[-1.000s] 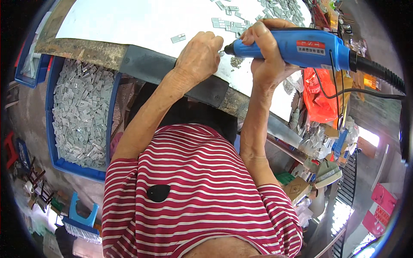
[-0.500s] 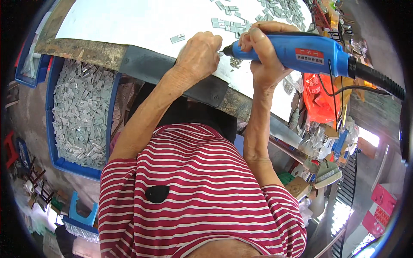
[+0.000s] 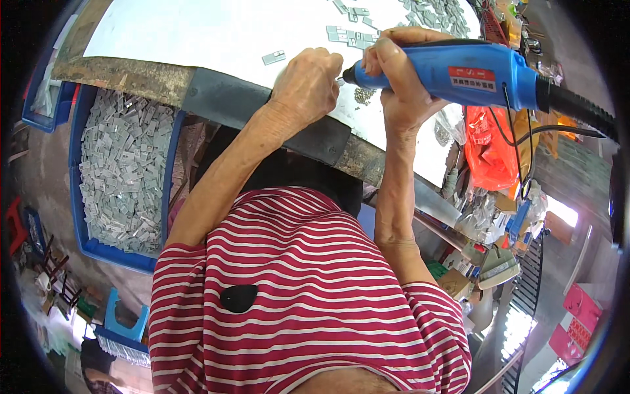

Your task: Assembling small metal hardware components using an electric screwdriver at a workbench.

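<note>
My right hand (image 3: 405,82) is wrapped round a blue electric screwdriver (image 3: 446,69), held nearly level over the white-topped table, its dark nose pointing left. My left hand (image 3: 308,82) is closed in a pinch right at the screwdriver's tip. Whatever sits between those fingers is hidden by the hand itself. A small heap of tiny screws (image 3: 363,96) lies on the white sheet between the two hands. One small grey metal piece (image 3: 273,57) rests just beyond my left hand. Farther back, several similar pieces (image 3: 351,36) lie in a cluster.
A blue crate (image 3: 125,255) full of small grey metal pieces stands left, below the table edge (image 3: 125,73). More pieces (image 3: 436,16) are heaped at the far right. The screwdriver's black corrugated hose (image 3: 577,108) trails right, above a red plastic bag (image 3: 487,148).
The screwdriver's rear end and hose have dipped slightly and shifted right. Both hands stay nearly in place, tip to fingers.
</note>
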`<state>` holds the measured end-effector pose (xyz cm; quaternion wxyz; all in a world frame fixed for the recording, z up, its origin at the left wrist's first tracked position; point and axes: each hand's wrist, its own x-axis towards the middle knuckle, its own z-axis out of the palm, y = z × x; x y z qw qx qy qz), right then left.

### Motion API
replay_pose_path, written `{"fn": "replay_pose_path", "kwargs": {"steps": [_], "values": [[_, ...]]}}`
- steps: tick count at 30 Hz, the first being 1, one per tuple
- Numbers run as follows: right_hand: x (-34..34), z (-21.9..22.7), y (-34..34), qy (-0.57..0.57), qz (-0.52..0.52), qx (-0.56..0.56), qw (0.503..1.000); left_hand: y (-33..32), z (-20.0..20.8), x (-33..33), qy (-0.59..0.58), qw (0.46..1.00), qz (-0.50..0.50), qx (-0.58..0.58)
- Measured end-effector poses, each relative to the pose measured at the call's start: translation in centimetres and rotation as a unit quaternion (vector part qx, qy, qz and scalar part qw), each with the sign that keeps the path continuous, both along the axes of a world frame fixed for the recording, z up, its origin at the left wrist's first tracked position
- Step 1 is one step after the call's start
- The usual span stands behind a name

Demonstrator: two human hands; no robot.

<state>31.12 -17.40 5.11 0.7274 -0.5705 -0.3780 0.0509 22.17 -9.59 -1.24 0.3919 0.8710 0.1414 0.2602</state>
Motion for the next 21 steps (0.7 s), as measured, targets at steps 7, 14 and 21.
{"fn": "replay_pose_path", "kwargs": {"steps": [7,14,21], "values": [[-0.7,1.8,1.3,-0.064,0.061,-0.018,0.996,0.4,-0.6,-0.1,-0.002,1.000,-0.021,-0.012],[-0.8,2.0,-0.2,0.028,0.095,0.025,0.995,-0.3,0.1,-0.3,-0.044,0.999,0.005,0.022],[-2.2,3.5,-1.4,0.030,0.126,0.087,0.988,-0.4,0.4,-0.5,-0.001,0.997,-0.018,0.077]]}}
